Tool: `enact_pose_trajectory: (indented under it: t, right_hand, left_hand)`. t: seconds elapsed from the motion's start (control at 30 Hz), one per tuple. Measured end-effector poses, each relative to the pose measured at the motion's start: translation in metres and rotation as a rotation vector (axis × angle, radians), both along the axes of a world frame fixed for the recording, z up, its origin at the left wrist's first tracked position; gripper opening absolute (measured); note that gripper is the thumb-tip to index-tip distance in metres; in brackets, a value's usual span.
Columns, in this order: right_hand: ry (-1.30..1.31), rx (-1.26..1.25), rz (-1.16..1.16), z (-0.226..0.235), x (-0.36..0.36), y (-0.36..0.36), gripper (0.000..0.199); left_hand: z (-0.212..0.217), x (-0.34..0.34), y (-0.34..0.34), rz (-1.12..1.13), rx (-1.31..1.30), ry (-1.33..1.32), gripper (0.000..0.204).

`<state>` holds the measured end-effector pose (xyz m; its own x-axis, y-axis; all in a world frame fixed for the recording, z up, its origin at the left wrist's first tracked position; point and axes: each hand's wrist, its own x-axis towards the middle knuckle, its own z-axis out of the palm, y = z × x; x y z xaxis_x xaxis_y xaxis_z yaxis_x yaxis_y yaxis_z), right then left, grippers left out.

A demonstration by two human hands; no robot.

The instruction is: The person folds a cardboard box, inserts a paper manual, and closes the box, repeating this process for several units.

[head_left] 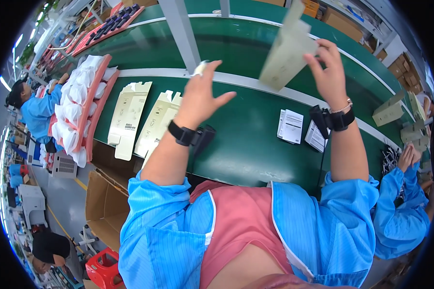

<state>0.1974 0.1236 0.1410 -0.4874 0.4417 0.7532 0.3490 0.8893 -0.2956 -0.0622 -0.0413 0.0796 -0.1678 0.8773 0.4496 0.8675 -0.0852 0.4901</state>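
A pale cream carton with its flaps up is tilted over the white rail at the far side of the green table, smeared by motion. Its right edge is in my right hand, between thumb and fingers. My left hand is raised over the table with thumb and fingers apart, holding nothing; something whitish covers a fingertip. Left of it lie flat, unfolded cartons, and another flat carton is partly hidden by my left forearm. Printed leaflets are stacked near my right wrist, with a second stack beside them.
Pink trays piled with white-wrapped items stand at the left. A metal post rises beyond my left hand. An open cardboard box sits below the table's left end. Co-workers in blue are at both sides; assembled cartons stand at the right.
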Motion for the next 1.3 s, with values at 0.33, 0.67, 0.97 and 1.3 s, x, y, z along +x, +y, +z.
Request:
enact_pose_trajectory:
  t: [0.33,0.67,0.97,1.3]
  right_hand:
    - [-0.107,-0.244,-0.316,-0.062,0.051,0.106,0.025]
    - [0.042,0.042,-0.256,-0.045,0.040,0.046,0.037]
    - [-0.085,-0.036,-0.044,-0.033,0.017,-0.017,0.037]
    - [0.417,-0.632,0.623,-0.015,-0.048,-0.102,0.060]
  left_hand:
    - [-0.037,-0.105,-0.040,0.480,-0.873,0.129,0.112]
    - [-0.036,-0.094,-0.034,0.539,-0.901,0.195,0.115]
    - [0.007,-0.077,-0.033,0.300,-0.301,-0.148,0.112]
    - [0.056,0.040,-0.003,-0.177,0.590,-0.297,0.108]
